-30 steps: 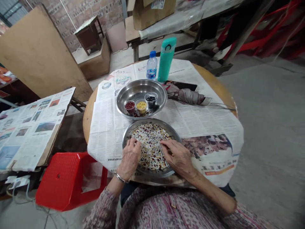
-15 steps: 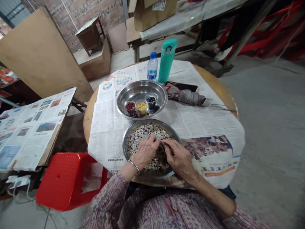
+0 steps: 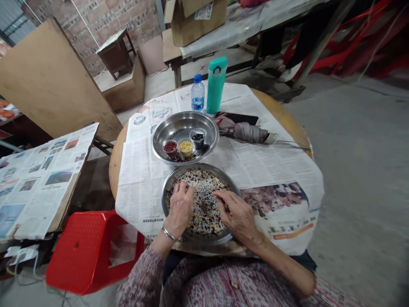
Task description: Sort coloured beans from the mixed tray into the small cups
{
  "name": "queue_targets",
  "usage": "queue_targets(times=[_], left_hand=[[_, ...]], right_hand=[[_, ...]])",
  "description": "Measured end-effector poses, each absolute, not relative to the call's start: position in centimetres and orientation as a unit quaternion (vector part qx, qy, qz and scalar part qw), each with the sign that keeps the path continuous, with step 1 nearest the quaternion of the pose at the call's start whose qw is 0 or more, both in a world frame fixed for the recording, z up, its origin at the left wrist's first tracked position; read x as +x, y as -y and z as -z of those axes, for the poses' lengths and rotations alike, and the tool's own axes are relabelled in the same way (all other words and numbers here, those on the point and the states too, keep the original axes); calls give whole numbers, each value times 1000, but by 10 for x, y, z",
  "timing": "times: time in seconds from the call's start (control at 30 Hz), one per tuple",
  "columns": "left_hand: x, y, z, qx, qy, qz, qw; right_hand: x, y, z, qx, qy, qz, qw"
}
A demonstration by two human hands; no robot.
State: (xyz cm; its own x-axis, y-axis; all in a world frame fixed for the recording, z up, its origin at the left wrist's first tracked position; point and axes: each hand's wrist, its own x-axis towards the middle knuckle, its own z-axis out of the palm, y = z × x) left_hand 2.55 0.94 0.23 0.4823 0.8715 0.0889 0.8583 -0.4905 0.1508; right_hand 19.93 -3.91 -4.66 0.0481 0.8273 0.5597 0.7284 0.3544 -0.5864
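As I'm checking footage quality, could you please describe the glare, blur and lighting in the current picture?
Head view: bright glints on the upper metal basin; concrete floor soft, dimming towards the right edge; deep shadow beneath the newspaper-covered table at left.

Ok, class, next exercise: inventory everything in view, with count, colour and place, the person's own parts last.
Shallow round steel basin: 1, silver, table front
Mixed small grains: uncountable, white, red, yellow, black, in it
Wide steel bowl: 1, silver, behind
Clear plastic cups: 3, red, yellow, black contents, in bowl
Blue-capped plastic bottle: 1, clear, table back
Tall bottle: 1, teal, beside it
Cloth bundle: 1, grey, table right
Plastic stool: 1, red, lower left
Wooden board: 1, tan, upper left
Cardboard box: 1, brown, background
Left hand, right hand: 2, bare, over basin
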Motion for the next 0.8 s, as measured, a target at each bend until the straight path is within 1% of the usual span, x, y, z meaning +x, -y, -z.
queue_targets(times=[0.13,0.23,0.3,0.57,0.67,0.8], left_hand=[[21,21,-7,884,-454,-67,90],[11,33,-5,885,-448,-63,108],[0,35,-2,881,-450,-92,114],[-37,39,23,858,-400,-303,107],[-37,41,32,851,-394,-331,108],[-36,41,37,851,-407,-316,107]], right_hand=[[199,39,49,-560,697,-40,446],[199,39,51,-561,703,-41,435],[201,39,52,-557,712,-51,424],[206,33,50,-486,783,-103,374],[204,30,43,-481,786,-120,368],[199,12,24,-481,771,-141,393]])
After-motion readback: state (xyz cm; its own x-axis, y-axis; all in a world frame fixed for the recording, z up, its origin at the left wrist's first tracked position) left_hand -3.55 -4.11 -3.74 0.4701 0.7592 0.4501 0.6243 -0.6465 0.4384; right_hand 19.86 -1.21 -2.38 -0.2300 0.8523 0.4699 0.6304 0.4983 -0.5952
